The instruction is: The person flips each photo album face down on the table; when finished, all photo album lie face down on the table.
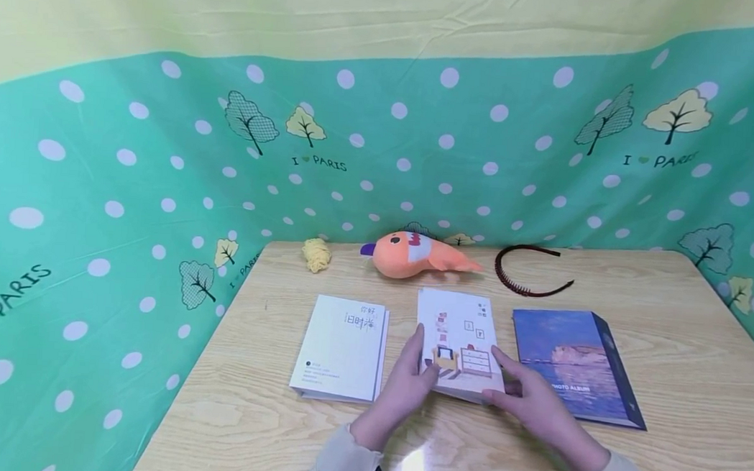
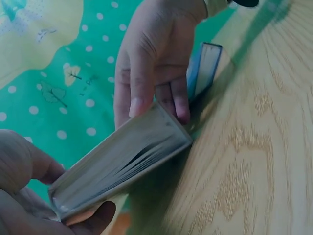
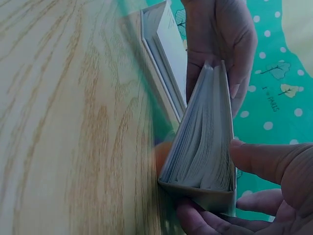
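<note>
Between both hands is a thick white photo album (image 1: 462, 334), its cover drawn with a chair and a chest of drawers. My left hand (image 1: 409, 374) grips its left side, thumb on the cover. The right hand (image 1: 532, 400) grips the opposite side near the lower corner. Fingers of both hands reach underneath, and the album appears tilted and raised off the table. Its page edges (image 3: 205, 142) show in the right wrist view. Left of it lies a white album (image 1: 341, 345) with Chinese lettering; a blue album (image 1: 570, 362) marked "PHOTO ALBUM" lies right, partly behind my right hand.
An orange plush toy (image 1: 402, 255) with a purple beak lies at the back of the wooden table (image 1: 236, 414). A pale yellow bundle (image 1: 316, 255) is left of it, a dark toothed headband (image 1: 510, 283) right. Green dotted cloth (image 1: 415, 137) hangs behind.
</note>
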